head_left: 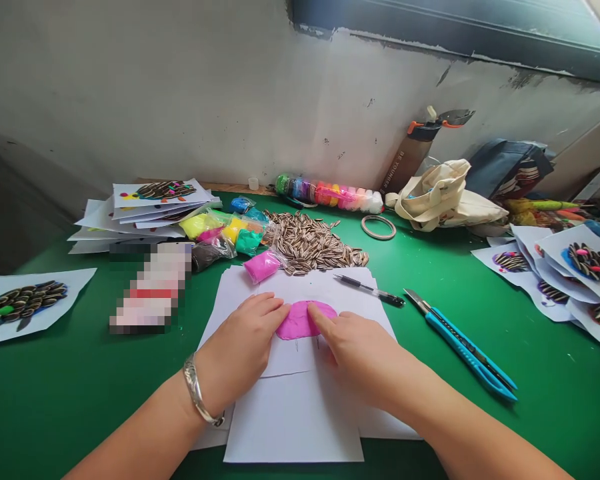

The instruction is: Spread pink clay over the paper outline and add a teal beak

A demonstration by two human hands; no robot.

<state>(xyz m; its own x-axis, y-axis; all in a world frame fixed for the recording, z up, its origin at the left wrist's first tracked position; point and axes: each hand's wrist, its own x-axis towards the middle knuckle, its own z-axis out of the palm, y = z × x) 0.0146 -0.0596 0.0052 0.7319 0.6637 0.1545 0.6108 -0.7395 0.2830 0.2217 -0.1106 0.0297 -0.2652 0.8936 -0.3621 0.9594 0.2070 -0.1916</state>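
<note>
The green table fills the lower frame, its near edge cut off at the bottom. White paper sheets lie stacked at bottom centre, squared to the person, likely so the top one stays flat under pressure. On that top sheet, at mid-frame, sits a flattened pink clay patch. The left hand rests palm down on the paper with its fingertips at the patch's left edge, steadying it; the right hand presses an extended forefinger onto the patch's right side. Both hands are open and flat, close together, gripping nothing.

Above the sheets lies a seed pile, with clay bags just left of it, within easy reach. A knife and pen lie right of the paper, apart from the hands.

A blurred block at left centre hides whatever lies there. Thin pencil marks under the patch are too faint to read. Finished pictures run off the right edge.
</note>
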